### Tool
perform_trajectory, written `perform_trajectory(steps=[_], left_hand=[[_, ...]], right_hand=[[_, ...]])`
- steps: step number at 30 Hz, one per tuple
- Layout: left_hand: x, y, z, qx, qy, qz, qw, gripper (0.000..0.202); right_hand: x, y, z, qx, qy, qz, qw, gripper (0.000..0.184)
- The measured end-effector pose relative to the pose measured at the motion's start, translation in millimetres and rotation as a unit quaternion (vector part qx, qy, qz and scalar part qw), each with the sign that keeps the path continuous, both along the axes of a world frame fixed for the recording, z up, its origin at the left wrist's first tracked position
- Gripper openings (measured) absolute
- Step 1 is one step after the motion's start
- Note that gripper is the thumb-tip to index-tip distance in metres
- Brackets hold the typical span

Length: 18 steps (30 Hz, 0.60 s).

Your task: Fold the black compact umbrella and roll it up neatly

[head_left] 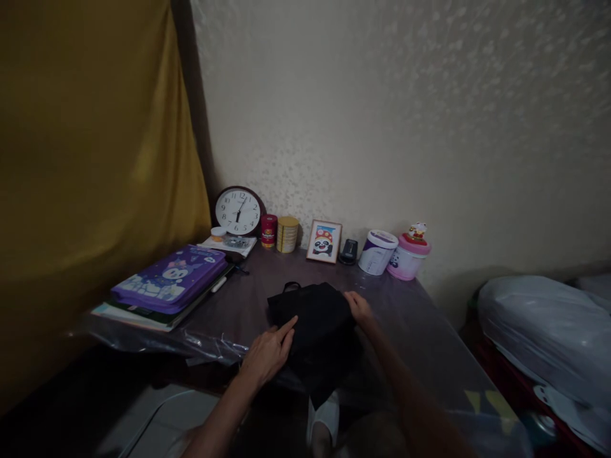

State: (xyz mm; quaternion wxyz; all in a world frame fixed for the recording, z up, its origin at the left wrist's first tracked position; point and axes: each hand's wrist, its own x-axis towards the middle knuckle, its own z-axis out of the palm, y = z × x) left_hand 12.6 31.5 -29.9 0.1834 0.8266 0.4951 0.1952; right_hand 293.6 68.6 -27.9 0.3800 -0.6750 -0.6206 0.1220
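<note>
A black cloth bag [319, 324], with a small loop handle at its far edge, hangs over the near edge of the table in front of me. My left hand [270, 353] is at its left side, the index finger stretched over the cloth and the other fingers curled at the edge. At the upper right edge, my right hand [359, 310] grips the fabric, fingers bent on it. The bag's lower corner dangles below the tabletop. Whatever lies inside or beneath the cloth is hidden.
Along the wall on the table [410, 324] stand a clock [238, 211], a red tin [269, 230], a yellow tin [287, 235], a framed panda picture [324, 242], a white tub [377, 253] and a pink tub [407, 259]. Left lies a purple case [172, 277] on books.
</note>
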Motion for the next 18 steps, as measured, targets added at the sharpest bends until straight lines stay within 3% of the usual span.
perform_trajectory(steps=[5, 11, 18], left_hand=[[0.5, 0.5, -2.9, 0.014, 0.003, -0.001, 1.0, 0.04], [-1.5, -0.2, -2.7, -0.001, -0.016, -0.015, 1.0, 0.041], [-5.8, -3.6, 0.2, -0.065, -0.068, -0.049, 0.994, 0.057]], right_hand=[[-12.1, -1.2, 4.7, -0.017, 0.026, 0.022, 0.999, 0.036], [-21.6, 8.3, 4.3, -0.013, 0.049, -0.024, 0.998, 0.026], [-9.9, 17.2, 5.2, -0.022, 0.093, -0.067, 0.993, 0.034]])
